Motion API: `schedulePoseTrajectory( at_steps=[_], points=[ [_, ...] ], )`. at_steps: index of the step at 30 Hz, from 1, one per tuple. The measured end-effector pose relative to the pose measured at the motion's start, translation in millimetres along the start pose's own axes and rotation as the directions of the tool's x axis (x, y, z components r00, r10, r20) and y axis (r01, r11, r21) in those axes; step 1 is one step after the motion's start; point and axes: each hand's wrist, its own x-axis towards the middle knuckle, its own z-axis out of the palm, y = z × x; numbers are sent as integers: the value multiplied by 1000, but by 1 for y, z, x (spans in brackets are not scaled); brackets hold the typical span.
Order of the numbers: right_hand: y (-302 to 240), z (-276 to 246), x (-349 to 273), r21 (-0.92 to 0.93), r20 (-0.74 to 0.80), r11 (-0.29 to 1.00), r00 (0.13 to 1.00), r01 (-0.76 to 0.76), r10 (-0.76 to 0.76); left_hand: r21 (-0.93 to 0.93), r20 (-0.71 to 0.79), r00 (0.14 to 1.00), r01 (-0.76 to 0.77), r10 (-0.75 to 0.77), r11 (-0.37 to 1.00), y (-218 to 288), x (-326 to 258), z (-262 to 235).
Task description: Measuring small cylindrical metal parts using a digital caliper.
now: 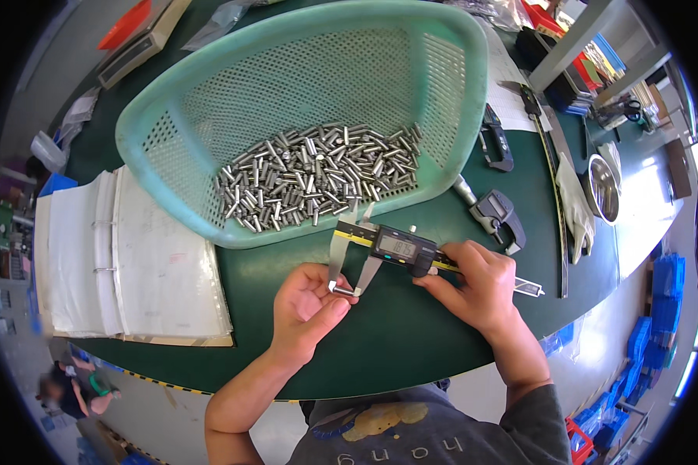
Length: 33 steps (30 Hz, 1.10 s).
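Near the middle of the frame, a short metal pin (343, 292) sits between the measuring jaws of a digital caliper (405, 248). Its long axis runs nearly left to right, the right end dipping slightly toward the lower edge. The caliper's beam slopes down to the right, its long jaws pointing toward the bottom of the picture — crosswise to the pin.

The left hand (306, 306) pinches the pin between thumb and fingers; the right hand (478, 287) grips the caliper, fingers curled over the beam and thumb beneath the slider.

Above them, a green perforated basket (473, 85) holds a heap of similar pins (310, 172). At left lies an open binder (167, 267); right of the basket, a micrometer (498, 217) rests on the dark green table (287, 368).
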Motion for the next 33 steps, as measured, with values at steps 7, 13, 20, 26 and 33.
schedulePoseTrajectory(
  at_steps=[7,13,20,26,33],
  points=[
    [3,3,-8,12,86,995,991,-102,100,-59,32,994,102,-101,993,-15,2,-6],
    [12,3,-13,95,-42,989,992,-114,119,-382,50,996,86,-72,920,-1,9,-9],
    [2,6,-10,106,68,992,995,70,-78,-772,296,946,156,130,617,14,7,-17],
    [4,8,-12,49,21,999,1000,2,-3,-746,313,945,183,95,640,9,6,-15],
    [11,7,-14,7,1,999,999,38,-38,-762,343,931,198,124,616,8,5,-12]
  ],
)
